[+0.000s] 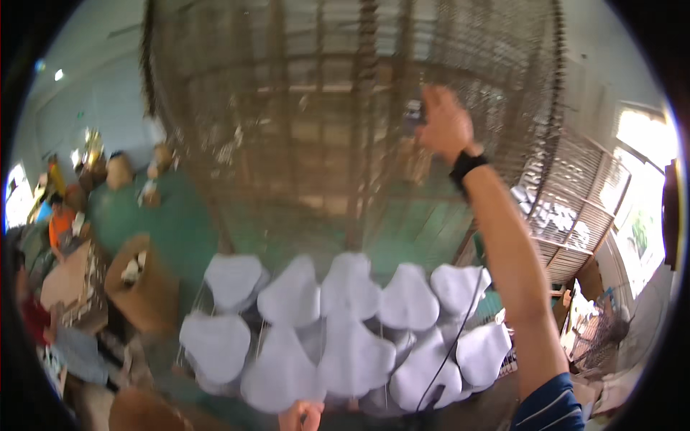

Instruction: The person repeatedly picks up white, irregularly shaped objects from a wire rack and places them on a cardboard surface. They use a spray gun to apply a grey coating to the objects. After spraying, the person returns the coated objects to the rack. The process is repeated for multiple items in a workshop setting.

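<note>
My right hand [447, 123], with a black band at the wrist, is raised high in front of a tall brown rack [316, 129] of bars and wires. Its fingers look stretched out and apart, though motion blurs them. A small dark thing beside the fingertips is too smeared to name. Low in view, my left hand [302, 416] has its fingers curled at the lower edge of a white saddle-shaped pad [282, 370]; what they hold is hidden. Several similar white pads [348, 284] sit in two rows before me, with thin rods between them.
A black cord [460, 334] hangs across the pads at right. On the left stand a large brown sack [140, 284] and cardboard boxes [79, 284], with people nearby, one in an orange top [62, 226]. More slatted racks [575, 187] line the window side. The floor [180, 215] is green.
</note>
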Demonstrator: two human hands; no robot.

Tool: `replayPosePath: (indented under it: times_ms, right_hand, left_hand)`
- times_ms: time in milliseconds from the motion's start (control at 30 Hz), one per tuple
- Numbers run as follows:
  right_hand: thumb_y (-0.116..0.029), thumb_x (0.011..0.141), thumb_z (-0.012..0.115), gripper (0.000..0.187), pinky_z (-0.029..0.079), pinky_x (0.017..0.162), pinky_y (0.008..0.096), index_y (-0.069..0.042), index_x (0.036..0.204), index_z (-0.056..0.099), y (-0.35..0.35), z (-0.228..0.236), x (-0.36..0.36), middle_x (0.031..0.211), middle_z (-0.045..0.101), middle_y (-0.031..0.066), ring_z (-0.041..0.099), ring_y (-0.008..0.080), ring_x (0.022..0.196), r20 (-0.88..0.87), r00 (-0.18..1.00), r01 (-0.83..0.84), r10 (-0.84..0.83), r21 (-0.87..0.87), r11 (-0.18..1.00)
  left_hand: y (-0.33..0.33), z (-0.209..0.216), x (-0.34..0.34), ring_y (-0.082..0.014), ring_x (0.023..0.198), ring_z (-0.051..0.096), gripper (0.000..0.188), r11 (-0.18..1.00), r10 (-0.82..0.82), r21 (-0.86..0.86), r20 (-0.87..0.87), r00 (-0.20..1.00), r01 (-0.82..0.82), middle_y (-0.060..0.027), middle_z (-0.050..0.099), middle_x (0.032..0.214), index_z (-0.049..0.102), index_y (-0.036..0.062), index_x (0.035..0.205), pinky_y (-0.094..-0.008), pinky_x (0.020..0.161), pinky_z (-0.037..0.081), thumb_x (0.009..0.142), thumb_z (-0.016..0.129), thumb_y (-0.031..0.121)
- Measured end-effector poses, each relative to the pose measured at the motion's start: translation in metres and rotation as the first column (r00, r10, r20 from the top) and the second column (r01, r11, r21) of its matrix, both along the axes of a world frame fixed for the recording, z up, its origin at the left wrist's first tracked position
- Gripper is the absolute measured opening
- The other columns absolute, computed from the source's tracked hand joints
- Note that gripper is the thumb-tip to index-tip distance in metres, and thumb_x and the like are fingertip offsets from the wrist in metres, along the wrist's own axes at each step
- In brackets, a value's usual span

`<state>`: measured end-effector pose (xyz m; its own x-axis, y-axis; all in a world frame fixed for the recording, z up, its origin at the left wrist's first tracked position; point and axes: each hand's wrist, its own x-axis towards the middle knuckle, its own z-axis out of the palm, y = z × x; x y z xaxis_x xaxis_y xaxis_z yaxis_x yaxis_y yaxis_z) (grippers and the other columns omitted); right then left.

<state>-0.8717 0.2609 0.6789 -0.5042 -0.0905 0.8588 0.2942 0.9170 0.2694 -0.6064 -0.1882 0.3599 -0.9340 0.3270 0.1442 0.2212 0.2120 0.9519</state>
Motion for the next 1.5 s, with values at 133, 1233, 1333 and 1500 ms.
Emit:
replayPosePath:
  times_ms: [133,1233,1333,1500]
  right_hand:
    - [-0.030,0.080,0.070,0.074,0.041,0.110,0.0466,-0.006,0.146,0.044,0.049,0.003,-0.014,0.146,0.049,0.0181,0.046,0.0373,0.135,0.022,0.993,-0.117,0.115,0.141,0.983]
    - [-0.009,0.074,0.070,0.077,0.031,0.114,0.0544,0.000,0.146,0.042,-0.227,-0.458,0.400,0.142,0.043,0.0216,0.038,0.0409,0.138,0.680,0.708,0.327,0.188,-0.553,0.766]
    - [-0.011,0.072,0.073,0.092,0.026,0.118,0.0493,0.000,0.153,0.030,-0.234,-0.491,0.403,0.158,0.029,0.0210,0.024,0.0410,0.148,0.708,0.653,0.371,0.267,-0.607,0.703]
    - [-0.010,0.073,0.075,0.093,0.027,0.119,0.0492,0.000,0.153,0.029,-0.232,-0.484,0.404,0.160,0.025,0.0210,0.020,0.0416,0.149,0.675,0.667,0.377,0.316,-0.671,0.638]
  left_hand:
    - [0.000,-0.019,-0.024,-0.0179,0.063,0.058,0.016,0.992,-0.059,0.108,-0.117,0.991,0.072,-0.0047,0.060,0.072,0.067,0.0042,0.100,-0.0293,0.060,0.047,0.088,0.062,0.013]
    - [-0.004,-0.047,-0.010,-0.0194,0.057,0.055,0.017,0.813,-0.546,0.176,-0.100,0.832,0.554,-0.0086,0.060,0.071,0.067,0.0029,0.095,-0.0290,0.054,0.043,0.078,0.064,0.007]
    - [-0.002,-0.045,-0.008,-0.0156,0.057,0.053,0.016,0.817,-0.543,0.166,-0.099,0.834,0.552,-0.0071,0.058,0.069,0.067,0.0023,0.095,-0.0277,0.055,0.041,0.083,0.065,0.012]
    - [0.004,-0.064,-0.008,-0.0139,0.059,0.052,0.031,0.789,-0.552,0.329,0.005,0.834,0.520,-0.0037,0.055,0.067,0.066,-0.0027,0.106,-0.0290,0.061,0.047,0.094,0.062,0.026]
